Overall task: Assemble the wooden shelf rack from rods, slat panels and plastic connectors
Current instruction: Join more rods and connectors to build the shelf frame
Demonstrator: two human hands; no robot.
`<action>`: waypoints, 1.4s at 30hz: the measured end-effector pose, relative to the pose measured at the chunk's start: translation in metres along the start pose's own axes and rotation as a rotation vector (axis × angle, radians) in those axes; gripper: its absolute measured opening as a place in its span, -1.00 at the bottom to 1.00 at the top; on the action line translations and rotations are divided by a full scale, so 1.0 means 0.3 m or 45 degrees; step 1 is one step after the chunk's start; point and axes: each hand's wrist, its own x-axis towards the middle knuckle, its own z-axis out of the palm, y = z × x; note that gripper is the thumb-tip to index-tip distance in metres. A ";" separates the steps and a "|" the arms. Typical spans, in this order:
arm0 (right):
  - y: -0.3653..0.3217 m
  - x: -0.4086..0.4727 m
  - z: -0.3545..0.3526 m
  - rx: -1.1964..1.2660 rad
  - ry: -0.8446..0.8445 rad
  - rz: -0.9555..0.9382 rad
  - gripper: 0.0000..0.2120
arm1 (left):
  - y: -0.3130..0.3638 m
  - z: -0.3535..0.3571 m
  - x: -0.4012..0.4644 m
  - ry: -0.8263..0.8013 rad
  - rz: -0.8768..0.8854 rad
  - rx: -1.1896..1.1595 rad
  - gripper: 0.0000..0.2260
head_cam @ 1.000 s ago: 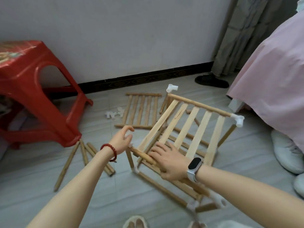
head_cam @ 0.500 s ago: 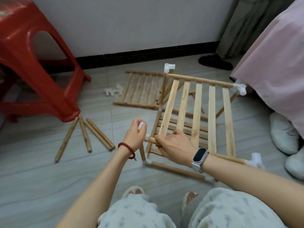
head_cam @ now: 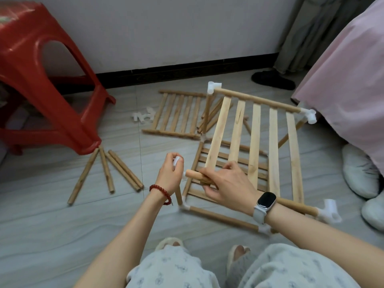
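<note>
White connector (head_cam: 177, 162): now pinched in left hand (head_cam: 169, 174) fingertips, lifted beside bare rail end (head_cam: 190, 174). Right hand (head_cam: 225, 183) curled around rail. Rack (head_cam: 255, 146) tilted upright on floor; corner fitting imminent.

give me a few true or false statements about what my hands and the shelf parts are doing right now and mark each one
1. The left hand holds a white connector. True.
2. The right hand lies flat on the floor. False: it grips the panel's front rod.
3. Four loose rods lie by the red stool. True.
4. The spare slat panel leans upright on the wall. False: it lies flat on the floor.
5. The front rod's left end is already capped. False: it is bare.
</note>
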 end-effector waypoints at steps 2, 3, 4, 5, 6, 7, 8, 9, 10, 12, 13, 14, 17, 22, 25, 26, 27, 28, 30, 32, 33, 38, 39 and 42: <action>-0.003 0.011 0.003 -0.010 0.001 0.010 -0.82 | 0.010 0.015 -0.001 0.012 0.004 -0.004 -0.89; -0.001 0.013 0.002 -0.009 0.000 0.018 -0.81 | 0.013 0.019 -0.001 0.018 -0.008 -0.010 -0.89; 0.001 0.015 0.002 -0.009 0.006 0.019 -0.80 | 0.015 0.018 0.000 0.025 -0.023 -0.022 -0.89; -0.001 0.014 0.000 -0.009 0.008 0.019 -0.79 | 0.014 0.016 0.000 0.032 -0.039 -0.042 -0.89; -0.004 0.011 0.000 -0.004 0.004 0.021 -0.77 | 0.012 0.013 -0.002 0.038 -0.055 -0.064 -0.89; -0.003 0.007 -0.002 0.004 -0.005 0.025 -0.76 | 0.011 0.014 0.000 0.043 -0.065 -0.081 -0.88; -0.001 0.004 -0.003 0.014 -0.013 0.030 -0.76 | 0.010 0.015 0.001 0.046 -0.070 -0.094 -0.88; 0.001 0.002 -0.004 0.023 -0.020 0.032 -0.76 | 0.010 0.016 0.002 0.049 -0.076 -0.105 -0.89; 0.003 0.000 -0.003 0.031 -0.022 0.031 -0.76 | 0.012 0.015 0.002 0.053 -0.081 -0.115 -0.89; 0.005 -0.002 -0.006 0.041 -0.039 0.039 -0.77 | 0.011 0.011 0.003 0.066 -0.094 -0.140 -0.88; 0.005 -0.002 -0.006 0.048 -0.064 0.046 -0.77 | 0.009 0.008 0.003 0.076 -0.100 -0.151 -0.88; 0.003 -0.003 -0.003 0.058 -0.093 0.053 -0.78 | 0.008 0.005 0.003 0.082 -0.102 -0.157 -0.88; -0.004 0.000 0.006 0.058 -0.154 0.068 -0.77 | 0.013 0.007 -0.004 0.067 -0.086 -0.143 -0.88; -0.003 0.013 0.011 0.095 -0.166 0.099 -0.73 | 0.023 0.013 -0.008 0.059 -0.075 -0.105 -0.87; 0.000 0.006 0.012 0.109 -0.190 0.144 -0.76 | 0.026 0.014 -0.010 0.057 -0.101 -0.156 -0.87; 0.000 0.003 0.010 0.112 -0.195 0.157 -0.76 | 0.026 0.015 -0.012 0.044 -0.103 -0.166 -0.87; 0.001 0.001 0.008 0.119 -0.207 0.169 -0.76 | 0.026 0.016 -0.013 0.028 -0.103 -0.172 -0.88; 0.001 -0.001 0.005 0.133 -0.223 0.185 -0.76 | 0.024 0.016 -0.015 0.013 -0.101 -0.171 -0.88; 0.001 -0.003 0.002 0.159 -0.260 0.221 -0.75 | 0.024 0.021 -0.021 -0.005 -0.090 -0.158 -0.88; 0.003 0.002 0.004 0.147 -0.276 0.221 -0.76 | 0.032 0.029 -0.029 -0.031 -0.066 -0.128 -0.88; 0.003 0.003 0.006 0.138 -0.277 0.214 -0.76 | 0.036 0.032 -0.033 -0.047 -0.055 -0.106 -0.88; 0.001 0.015 -0.002 0.090 -0.266 0.145 -0.78 | 0.041 0.033 -0.032 -0.100 -0.025 0.025 -0.88; -0.001 0.014 0.000 0.091 -0.268 0.146 -0.78 | 0.039 0.033 -0.031 -0.111 -0.033 0.032 -0.88; 0.004 0.016 0.009 0.088 -0.295 0.162 -0.78 | 0.031 0.028 -0.024 -0.179 -0.039 0.014 -0.88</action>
